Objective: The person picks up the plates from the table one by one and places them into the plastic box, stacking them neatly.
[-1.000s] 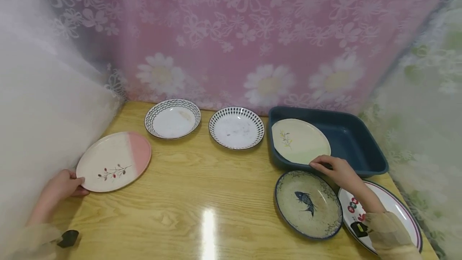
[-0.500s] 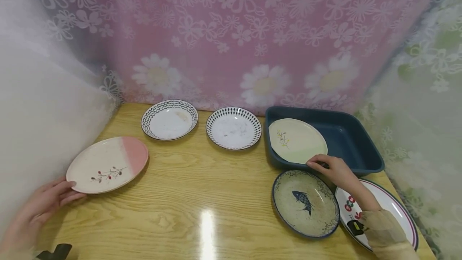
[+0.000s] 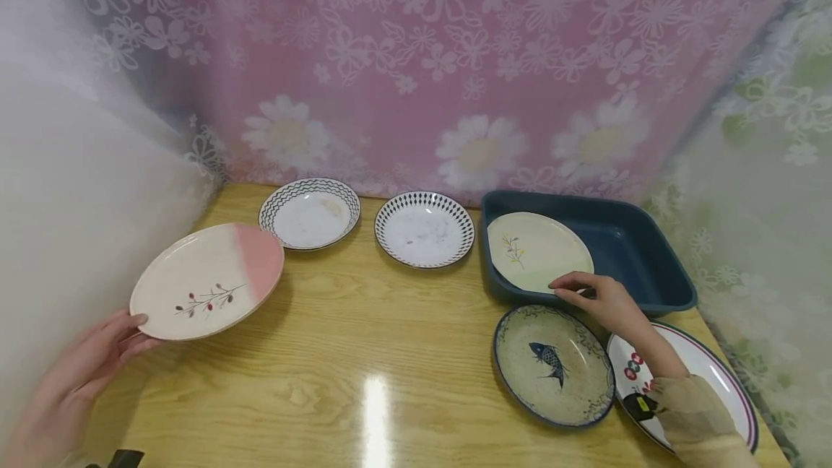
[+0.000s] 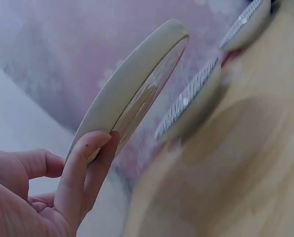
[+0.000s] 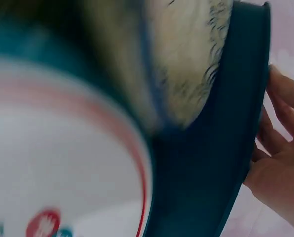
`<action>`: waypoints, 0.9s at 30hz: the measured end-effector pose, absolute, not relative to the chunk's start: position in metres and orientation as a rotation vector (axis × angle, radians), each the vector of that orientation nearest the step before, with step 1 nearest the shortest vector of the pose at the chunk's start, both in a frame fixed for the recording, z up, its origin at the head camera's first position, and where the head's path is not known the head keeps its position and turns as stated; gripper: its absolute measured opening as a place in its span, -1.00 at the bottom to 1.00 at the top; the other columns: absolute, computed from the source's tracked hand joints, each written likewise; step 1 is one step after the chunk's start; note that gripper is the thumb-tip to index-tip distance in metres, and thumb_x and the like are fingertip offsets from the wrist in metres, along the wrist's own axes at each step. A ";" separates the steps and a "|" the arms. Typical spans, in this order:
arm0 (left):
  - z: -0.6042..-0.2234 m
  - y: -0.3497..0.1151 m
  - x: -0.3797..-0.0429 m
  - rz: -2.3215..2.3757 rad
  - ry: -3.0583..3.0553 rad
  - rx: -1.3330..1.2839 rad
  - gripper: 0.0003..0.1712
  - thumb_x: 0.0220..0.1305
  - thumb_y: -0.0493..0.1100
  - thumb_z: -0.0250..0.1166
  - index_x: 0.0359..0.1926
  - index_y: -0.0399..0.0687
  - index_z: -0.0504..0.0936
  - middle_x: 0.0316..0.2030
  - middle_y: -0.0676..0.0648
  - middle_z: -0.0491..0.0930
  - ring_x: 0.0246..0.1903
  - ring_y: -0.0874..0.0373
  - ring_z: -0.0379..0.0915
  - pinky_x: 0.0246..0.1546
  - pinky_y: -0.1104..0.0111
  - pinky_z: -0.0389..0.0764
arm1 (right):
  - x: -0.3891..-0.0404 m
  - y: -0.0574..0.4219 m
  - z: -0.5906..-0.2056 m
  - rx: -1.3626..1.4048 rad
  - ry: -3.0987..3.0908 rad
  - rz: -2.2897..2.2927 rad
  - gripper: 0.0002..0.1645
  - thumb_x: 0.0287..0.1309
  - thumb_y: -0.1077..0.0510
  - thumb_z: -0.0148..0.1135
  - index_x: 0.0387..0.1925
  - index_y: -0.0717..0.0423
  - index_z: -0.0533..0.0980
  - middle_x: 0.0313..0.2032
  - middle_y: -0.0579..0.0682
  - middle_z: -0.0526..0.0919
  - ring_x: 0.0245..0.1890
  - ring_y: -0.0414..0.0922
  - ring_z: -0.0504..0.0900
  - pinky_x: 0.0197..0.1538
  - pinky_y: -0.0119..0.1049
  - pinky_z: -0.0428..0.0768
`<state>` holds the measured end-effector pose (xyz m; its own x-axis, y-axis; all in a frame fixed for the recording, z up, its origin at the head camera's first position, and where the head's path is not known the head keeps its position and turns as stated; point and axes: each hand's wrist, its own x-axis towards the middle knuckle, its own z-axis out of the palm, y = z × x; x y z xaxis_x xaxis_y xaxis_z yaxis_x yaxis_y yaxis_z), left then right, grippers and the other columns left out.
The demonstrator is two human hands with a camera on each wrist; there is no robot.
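My left hand (image 3: 91, 363) grips a cream-and-pink plate (image 3: 195, 273) by its left edge, thumb on the upper face. In the left wrist view this plate (image 4: 129, 81) is tilted and hangs above the table. At right, my right hand (image 3: 598, 298) has its thumb and fingers curled together at the near edge of a cream plate with a pale green edge (image 3: 539, 248). That plate lies in the left part of a dark blue basin (image 3: 627, 233). In the right wrist view, the right hand (image 5: 285, 143) is at the basin's rim; the cream-and-green plate is hidden there.
A wavy-rimmed plate (image 3: 308, 215) and a diamond-rimmed plate (image 3: 425, 231) lie along the back. In front of the basin are a fish-patterned dish (image 3: 552, 367) and a large white plate (image 3: 705, 374), partly under my right forearm. Curtains (image 3: 416, 78) border the wooden table (image 3: 312, 396).
My left hand has lifted the cream-and-pink plate off the table, moving it slightly up and to the right. My right hand has shifted a little left along the plate's edge.
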<state>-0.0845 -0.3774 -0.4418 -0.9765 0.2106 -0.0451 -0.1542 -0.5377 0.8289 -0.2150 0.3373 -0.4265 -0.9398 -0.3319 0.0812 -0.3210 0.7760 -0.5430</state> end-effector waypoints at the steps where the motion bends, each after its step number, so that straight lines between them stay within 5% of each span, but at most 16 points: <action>1: -0.435 -0.370 -0.088 2.555 1.450 0.102 -0.50 0.42 -0.42 -0.31 -0.06 -0.15 0.60 -0.14 -0.04 0.60 -0.19 0.12 0.60 -0.17 0.35 0.60 | -0.215 0.334 -0.425 -0.551 2.922 -0.931 -0.69 0.20 -0.08 0.12 -0.09 -0.09 0.57 -0.15 -0.10 0.64 -0.20 -0.21 0.59 -0.21 -0.37 0.58; 9: -0.393 -0.286 -0.134 2.432 1.674 0.113 -0.68 0.39 -0.36 -0.08 -0.03 -0.05 0.56 -0.20 -0.03 0.60 -0.25 0.11 0.62 -0.25 0.37 0.62 | -0.202 0.284 -0.401 -0.490 2.817 -1.226 -0.60 0.26 -0.10 0.03 0.10 -0.14 0.45 0.02 -0.09 0.54 0.05 -0.18 0.47 0.01 -0.37 0.51; 13: -0.382 -0.240 -0.154 2.317 1.790 0.060 -0.60 0.37 -0.27 0.01 0.19 -0.31 0.29 -0.22 -0.01 0.58 -0.29 0.15 0.63 -0.27 0.39 0.63 | -0.197 0.252 -0.390 -0.478 2.651 -1.478 -0.54 0.29 -0.05 0.01 0.19 -0.05 0.38 0.05 0.05 0.51 0.04 -0.04 0.51 -0.02 -0.48 0.51; 16: -0.380 -0.208 -0.165 2.244 1.816 0.071 -0.42 0.37 -0.25 0.01 0.29 -0.47 0.09 -0.22 -0.02 0.57 -0.32 0.16 0.63 -0.28 0.38 0.64 | -0.193 0.230 -0.384 -0.472 2.450 -1.640 -0.46 0.32 -0.03 -0.02 0.28 0.01 0.26 0.10 0.16 0.45 -0.01 0.09 0.54 0.00 -0.31 0.56; 20: -0.385 -0.174 -0.175 2.181 1.818 0.118 -0.44 0.36 -0.28 0.01 0.31 -0.40 0.13 -0.23 -0.06 0.58 -0.35 0.13 0.64 -0.29 0.34 0.64 | -0.187 0.213 -0.382 -0.408 2.246 -1.734 -0.36 0.34 -0.08 -0.10 0.37 0.00 0.09 0.15 0.22 0.39 -0.03 0.07 0.57 0.04 -0.06 0.52; 27: -0.395 -0.138 -0.179 2.151 1.774 0.152 -0.50 0.33 -0.33 0.00 0.26 -0.43 0.21 -0.27 -0.10 0.57 -0.42 0.10 0.64 -0.32 0.32 0.65 | -0.181 0.210 -0.386 -0.296 2.060 -1.789 -0.35 0.36 -0.09 -0.15 0.35 0.15 0.12 0.01 0.16 0.51 -0.17 -0.12 0.65 -0.05 -0.20 0.59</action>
